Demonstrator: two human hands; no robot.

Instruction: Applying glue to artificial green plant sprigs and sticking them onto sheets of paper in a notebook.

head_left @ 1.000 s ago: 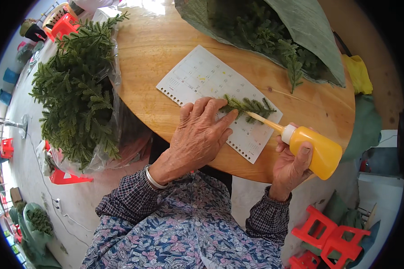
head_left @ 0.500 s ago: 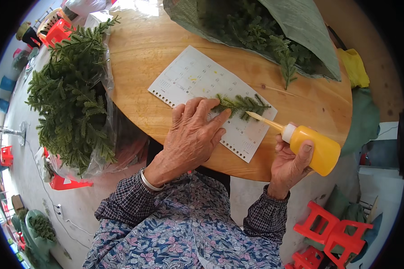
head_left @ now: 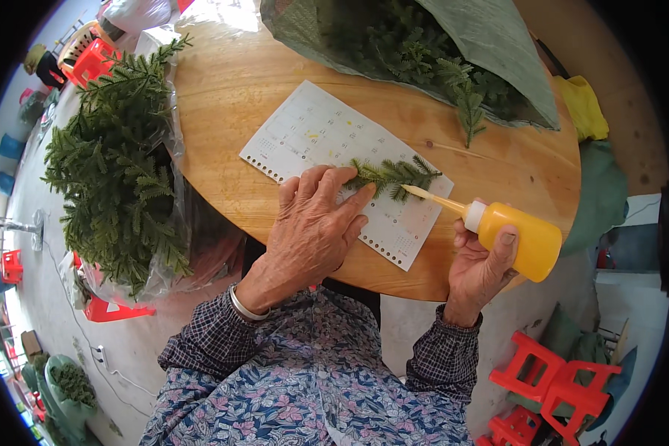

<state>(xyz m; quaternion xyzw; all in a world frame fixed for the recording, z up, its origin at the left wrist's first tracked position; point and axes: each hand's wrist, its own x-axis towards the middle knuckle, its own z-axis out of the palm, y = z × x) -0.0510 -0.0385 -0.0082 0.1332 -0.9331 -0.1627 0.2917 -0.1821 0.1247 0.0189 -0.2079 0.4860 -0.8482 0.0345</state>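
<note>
We see a smooth, pale bangle [head_left: 244, 306] just behind the left grip [head_left: 310, 229], then a dark checked sleeve [head_left: 214, 336] with thin light lines. A matching sleeve [head_left: 444, 363], its cuff gathered, ends just behind the right grip [head_left: 485, 269]. Farther back, between the sleeves, we see a navy floral garment [head_left: 308, 386] patterned with pink blooms and pale leaves.

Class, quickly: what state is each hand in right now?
Left hand: holding one end of the sprig between thumb and forefinger.
Right hand: closed around the yellow bottle.
</note>
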